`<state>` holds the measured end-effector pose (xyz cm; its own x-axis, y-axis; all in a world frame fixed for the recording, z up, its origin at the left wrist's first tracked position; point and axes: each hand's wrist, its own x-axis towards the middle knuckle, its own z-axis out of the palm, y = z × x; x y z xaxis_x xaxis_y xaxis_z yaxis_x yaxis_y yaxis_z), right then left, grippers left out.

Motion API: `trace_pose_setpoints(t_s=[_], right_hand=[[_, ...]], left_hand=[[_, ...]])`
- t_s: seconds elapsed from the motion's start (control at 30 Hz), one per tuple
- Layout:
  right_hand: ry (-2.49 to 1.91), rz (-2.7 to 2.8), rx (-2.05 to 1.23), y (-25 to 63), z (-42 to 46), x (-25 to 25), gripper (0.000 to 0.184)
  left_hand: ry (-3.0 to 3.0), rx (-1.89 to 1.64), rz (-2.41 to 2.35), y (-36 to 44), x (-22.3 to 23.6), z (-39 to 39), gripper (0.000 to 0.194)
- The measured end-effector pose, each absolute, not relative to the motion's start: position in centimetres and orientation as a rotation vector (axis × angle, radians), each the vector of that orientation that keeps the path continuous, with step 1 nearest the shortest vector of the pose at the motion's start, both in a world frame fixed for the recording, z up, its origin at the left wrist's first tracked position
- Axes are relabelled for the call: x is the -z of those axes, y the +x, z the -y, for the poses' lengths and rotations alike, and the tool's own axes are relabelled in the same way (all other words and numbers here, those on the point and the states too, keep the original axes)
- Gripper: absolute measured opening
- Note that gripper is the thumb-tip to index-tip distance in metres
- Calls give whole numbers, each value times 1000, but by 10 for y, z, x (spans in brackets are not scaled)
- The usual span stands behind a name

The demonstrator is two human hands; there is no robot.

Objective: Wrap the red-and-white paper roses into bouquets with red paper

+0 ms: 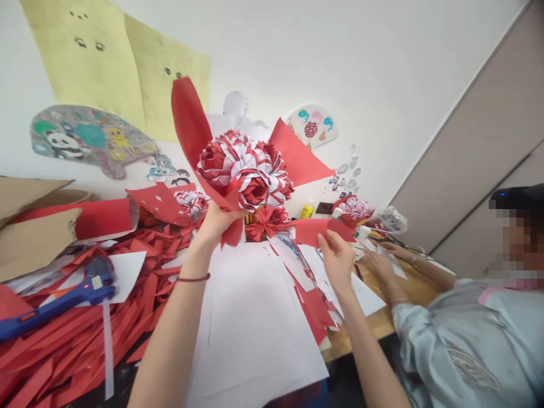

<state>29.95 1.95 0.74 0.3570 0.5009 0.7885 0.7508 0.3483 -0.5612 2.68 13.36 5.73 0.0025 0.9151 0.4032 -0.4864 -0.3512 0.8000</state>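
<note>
A bouquet of red and white paper flowers is held up over the table, partly wrapped in red paper. My left hand is closed round the base of the bouquet, where the wrapping gathers. Between the fingertips and thumb of my right hand is a separate-looking piece of red paper, pinched at its right part. Below both hands lie large white paper sheets. The stems of the bouquet are hidden by my left hand and the wrapping.
A blue hot glue gun with a glue stick lies at left on a heap of red paper strips. Brown cardboard stands behind. At right, a co-worker's hands handle white paper on the wooden table.
</note>
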Motion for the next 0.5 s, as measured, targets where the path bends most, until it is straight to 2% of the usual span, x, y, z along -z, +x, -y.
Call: trace_pose_setpoints(t_s=[0.13, 0.23, 0.3, 0.37, 0.5], right_hand=[[-1172, 1551, 702, 246, -52, 0, 31], [-1151, 1899, 794, 216, -65, -2, 43], [-1163, 2036, 785, 202, -69, -5, 49], [-1175, 2063, 712, 193, -71, -9, 47], [-1100, 1861, 258, 181, -76, -15, 34]], left_hand=[[1143, -1578, -401, 43, -50, -136, 41], [1132, -1499, -321, 43, -45, -138, 42], [1123, -1467, -281, 41, -42, -141, 42], [1097, -1462, -246, 39, -39, -144, 41], [1008, -1453, -253, 40, -32, -151, 41]])
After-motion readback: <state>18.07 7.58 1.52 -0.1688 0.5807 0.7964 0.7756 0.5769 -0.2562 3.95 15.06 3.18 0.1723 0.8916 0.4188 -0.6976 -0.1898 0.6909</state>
